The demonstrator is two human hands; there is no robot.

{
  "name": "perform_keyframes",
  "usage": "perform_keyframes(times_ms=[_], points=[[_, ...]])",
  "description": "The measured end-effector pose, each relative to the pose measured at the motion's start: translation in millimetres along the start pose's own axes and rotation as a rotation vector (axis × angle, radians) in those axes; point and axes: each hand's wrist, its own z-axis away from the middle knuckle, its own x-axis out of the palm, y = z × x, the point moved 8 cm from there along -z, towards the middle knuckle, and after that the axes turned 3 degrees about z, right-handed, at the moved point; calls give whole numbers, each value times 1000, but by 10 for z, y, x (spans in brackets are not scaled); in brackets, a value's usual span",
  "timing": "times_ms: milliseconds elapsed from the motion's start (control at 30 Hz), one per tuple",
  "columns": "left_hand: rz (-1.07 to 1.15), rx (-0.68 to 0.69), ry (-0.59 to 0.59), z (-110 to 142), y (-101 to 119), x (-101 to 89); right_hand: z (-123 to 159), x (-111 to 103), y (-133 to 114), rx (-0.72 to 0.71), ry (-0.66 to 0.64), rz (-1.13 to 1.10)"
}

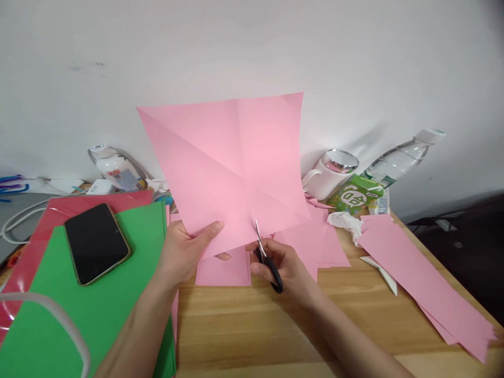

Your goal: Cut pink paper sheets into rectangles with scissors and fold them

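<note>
A large pink sheet of paper with crossing fold lines stands raised over the table. My left hand pinches its lower left edge, thumb in front and fingers behind. In my right hand is a pair of scissors with black handles, held at the sheet's bottom edge. The blades point up and lie against the paper near its lower middle; part of them is hidden. Below the raised sheet, more pink paper pieces lie on the wooden table.
At left, a phone rests on green paper, near a white bottle and a cable. To the right are a mug, a water bottle, a green packet, crumpled tissue and pink strips.
</note>
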Motion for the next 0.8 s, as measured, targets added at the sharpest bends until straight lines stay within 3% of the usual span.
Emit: perform_keyframes(times_ms=[600,800], points=[[9,-5,0,16,10,19,-10,-20,-4,25,28,49],[42,-26,-51,14,-28,83,-9,-32,-21,17,25,49]])
